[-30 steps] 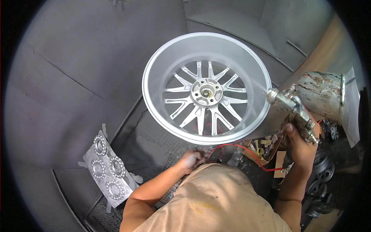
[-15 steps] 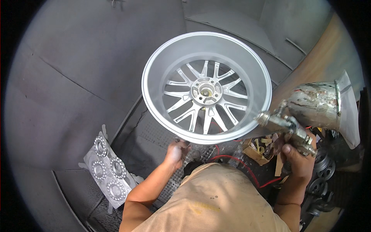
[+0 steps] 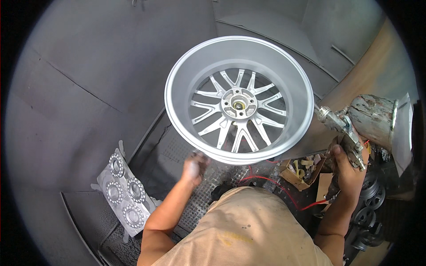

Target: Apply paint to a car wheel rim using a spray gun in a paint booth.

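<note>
A silver multi-spoke car wheel rim [image 3: 238, 155] faces up in front of me, its hub in the middle and its deep barrel around the spokes. My left hand [image 3: 195, 169] is at the rim's lower left edge, its fingers smeared by motion; I cannot tell whether they touch the wheel. On the right, my right hand [image 3: 348, 170] grips a metal spray gun [image 3: 346, 131] with a paint-streaked cup [image 3: 372, 116] and a white sheet at the cup's end. The gun's nozzle is just beside the rim's right edge, apart from it.
At the lower left, a tilted board [image 3: 116, 181] bears several silver round parts. A red hose [image 3: 284, 191] runs along the floor to the gun. An open cardboard box [image 3: 301, 177] of scraps and several small wheels [image 3: 366, 217] lie at right. Grey walls [image 3: 88, 80] surround the wheel.
The wheel has turned about its hub. My left hand has shifted left along the lower edge. My right hand has drawn the spray gun rightward and tilted it, away from the rim.
</note>
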`<state>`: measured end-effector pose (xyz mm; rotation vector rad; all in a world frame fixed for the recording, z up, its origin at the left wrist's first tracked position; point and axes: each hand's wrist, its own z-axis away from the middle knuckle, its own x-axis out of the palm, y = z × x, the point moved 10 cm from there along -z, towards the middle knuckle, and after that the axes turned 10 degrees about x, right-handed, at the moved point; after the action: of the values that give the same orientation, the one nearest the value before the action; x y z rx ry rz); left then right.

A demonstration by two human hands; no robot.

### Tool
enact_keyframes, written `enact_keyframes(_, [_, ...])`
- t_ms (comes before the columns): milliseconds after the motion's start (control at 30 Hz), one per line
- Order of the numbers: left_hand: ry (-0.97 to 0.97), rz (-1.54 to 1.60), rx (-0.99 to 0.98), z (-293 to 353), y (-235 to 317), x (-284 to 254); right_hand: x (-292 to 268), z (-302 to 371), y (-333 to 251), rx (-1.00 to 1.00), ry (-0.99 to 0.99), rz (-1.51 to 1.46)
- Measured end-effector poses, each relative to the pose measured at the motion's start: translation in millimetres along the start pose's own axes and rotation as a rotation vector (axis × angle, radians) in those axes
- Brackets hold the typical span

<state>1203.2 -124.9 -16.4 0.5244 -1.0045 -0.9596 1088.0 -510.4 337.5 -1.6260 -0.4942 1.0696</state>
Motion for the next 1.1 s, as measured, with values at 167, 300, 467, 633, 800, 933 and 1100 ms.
enact_keyframes(167, [-0.042,-0.079,0.010,-24.7,23.3,-12.7,16.6,12.9,-16.1,0.038,-0.179,-0.156])
enact_keyframes(300, [-0.061,-0.158,-0.031,5.2,3.6,11.7,44.3,20.9,-40.5,0.078,-0.443,-0.339])
enact_keyframes(467, [-0.098,-0.081,-0.112,58.5,-48.6,57.9,73.2,1.2,-56.8,0.053,-0.570,-0.182])
enact_keyframes(633, [-0.444,-0.042,-0.354,87.9,-111.7,89.2,107.9,-40.1,-115.5,-0.175,-0.568,-0.035])
enact_keyframes(800, [-0.369,-0.139,-0.409,35.2,-122.7,10.5,92.4,-87.8,-138.7,-0.246,-0.364,0.144])
enact_keyframes(933, [-0.026,-0.065,0.114,-12.1,4.7,-15.1,42.0,-109.7,-128.0,-0.320,-0.229,0.267])
enact_keyframes(1100, [-0.094,-0.181,-0.030,22.3,-18.9,21.4,-33.0,-102.4,-96.6,-0.167,-0.127,0.411])
